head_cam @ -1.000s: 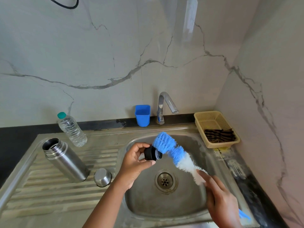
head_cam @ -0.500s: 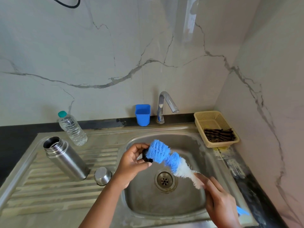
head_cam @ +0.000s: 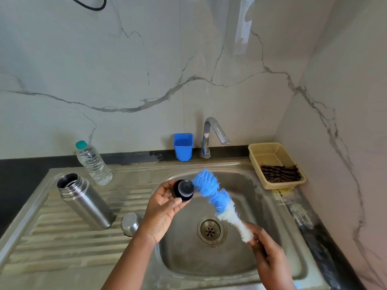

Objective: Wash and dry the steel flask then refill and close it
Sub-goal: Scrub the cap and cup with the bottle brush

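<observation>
Left hand (head_cam: 162,208) pinches round black flask stopper (head_cam: 183,190) over steel sink (head_cam: 247,275); right hand (head_cam: 269,253) grips blue-and-white bristle bottle brush (head_cam: 217,199), tip beside stopper. Open cylindrical steel flask (head_cam: 84,200) stands on drainboard, steel cap (head_cam: 130,223) just beside.

Left hand (head_cam: 162,212) holding black stopper (head_cam: 183,190), right hand (head_cam: 270,260) gripping bottle brush (head_cam: 217,197)

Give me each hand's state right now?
Left hand: holding the black flask stopper.
Right hand: holding the bottle brush near its white bristles.
</observation>
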